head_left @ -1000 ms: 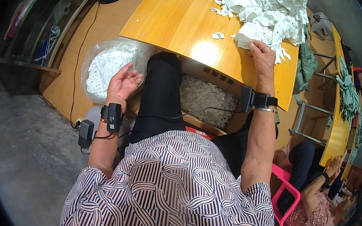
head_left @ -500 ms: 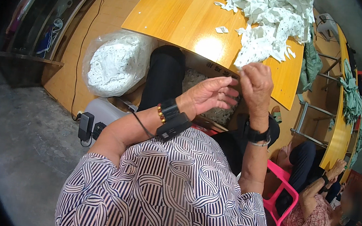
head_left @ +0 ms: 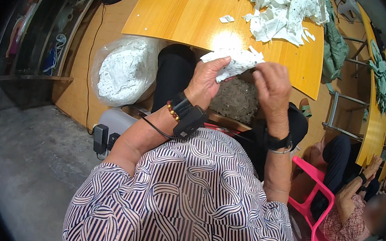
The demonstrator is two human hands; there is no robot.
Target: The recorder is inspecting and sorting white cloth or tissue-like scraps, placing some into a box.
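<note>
A white, dark-speckled scrap, thin and cloth-like, is stretched between my hands just in front of the table's near edge. My left hand grips its left part, thumb on top. At its right end, the bent fingers of my right hand pinch the edge; the fingertips are partly hidden. Beyond my hands, a heap of similar white scraps covers the far right of the yellow wooden table. One small loose scrap lies apart from the heap.
Below my hands is an open container of dark grey bits. A clear plastic bag of white speckled material stands left of my leg. Green cloth hangs by the table's right side. At right, a person sits near a pink chair.
The scrap has come off the near side of the heap and is now between my hands. My left hand has gone from empty and spread to gripping it; my right hand stays raised.
</note>
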